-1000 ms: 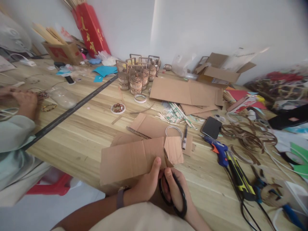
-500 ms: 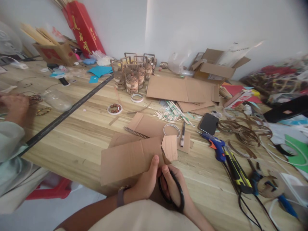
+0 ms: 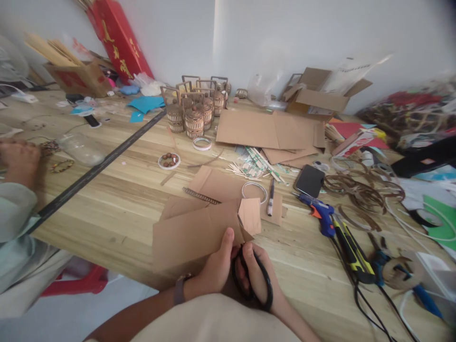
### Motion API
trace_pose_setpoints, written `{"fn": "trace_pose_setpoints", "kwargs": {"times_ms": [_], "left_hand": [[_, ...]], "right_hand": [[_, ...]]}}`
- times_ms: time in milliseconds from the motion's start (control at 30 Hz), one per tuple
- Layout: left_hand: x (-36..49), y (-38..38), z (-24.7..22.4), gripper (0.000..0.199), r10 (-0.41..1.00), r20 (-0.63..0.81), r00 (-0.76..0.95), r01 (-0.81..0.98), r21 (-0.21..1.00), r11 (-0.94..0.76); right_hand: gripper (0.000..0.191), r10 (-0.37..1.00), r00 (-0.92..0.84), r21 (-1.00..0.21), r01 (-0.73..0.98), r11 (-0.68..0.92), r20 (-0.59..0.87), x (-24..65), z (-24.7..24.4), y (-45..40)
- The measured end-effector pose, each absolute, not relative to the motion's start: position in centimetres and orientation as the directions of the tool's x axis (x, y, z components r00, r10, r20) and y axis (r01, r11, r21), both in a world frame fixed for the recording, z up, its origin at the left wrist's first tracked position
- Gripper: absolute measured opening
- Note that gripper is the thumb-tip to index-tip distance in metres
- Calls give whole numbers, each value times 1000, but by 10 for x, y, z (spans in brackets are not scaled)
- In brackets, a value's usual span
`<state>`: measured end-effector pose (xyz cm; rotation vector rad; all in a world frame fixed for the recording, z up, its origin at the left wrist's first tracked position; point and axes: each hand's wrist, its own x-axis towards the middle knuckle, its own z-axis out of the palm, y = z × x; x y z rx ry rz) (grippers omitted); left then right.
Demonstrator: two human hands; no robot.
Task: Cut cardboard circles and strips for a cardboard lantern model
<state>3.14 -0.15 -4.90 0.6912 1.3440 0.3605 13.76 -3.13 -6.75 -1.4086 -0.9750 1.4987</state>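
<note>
Near the table's front edge, my left hand [image 3: 216, 266] grips a piece of brown cardboard [image 3: 192, 236], its thumb lying on top. Close on its right, my right hand [image 3: 261, 270] is closed round the black handles of a pair of scissors [image 3: 268, 285]. The scissor blades are hidden by the cardboard and my hands. Just beyond lie a small pale wooden piece [image 3: 250, 216], another cardboard sheet [image 3: 217, 183], a white ring [image 3: 254, 192] and a pen [image 3: 271, 198].
At right lie a blue glue gun [image 3: 322, 216], a yellow-black cutter [image 3: 352, 251], pliers [image 3: 379, 256] and a black phone [image 3: 309, 181]. Small woven baskets [image 3: 194, 124] stand behind. A black strip [image 3: 107, 161] crosses the table at left, near another person's hand [image 3: 19, 159].
The cardboard's left end has shifted slightly to the right. The scissor handles sit at a slightly different angle in my right hand. The view has moved a little.
</note>
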Motion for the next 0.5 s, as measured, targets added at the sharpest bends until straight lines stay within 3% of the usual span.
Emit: {"fn": "trace_pose_setpoints", "kwargs": {"times_ms": [200, 500], "left_hand": [[28, 0, -33, 76, 597, -788, 146, 177, 615, 768], [24, -4, -31, 80, 611, -763, 210, 281, 646, 710]], "right_hand": [[70, 935, -28, -932, -74, -354, -353, 136, -65, -30], [76, 944, -14, -943, -47, -330, -330, 136, -67, -32]]}}
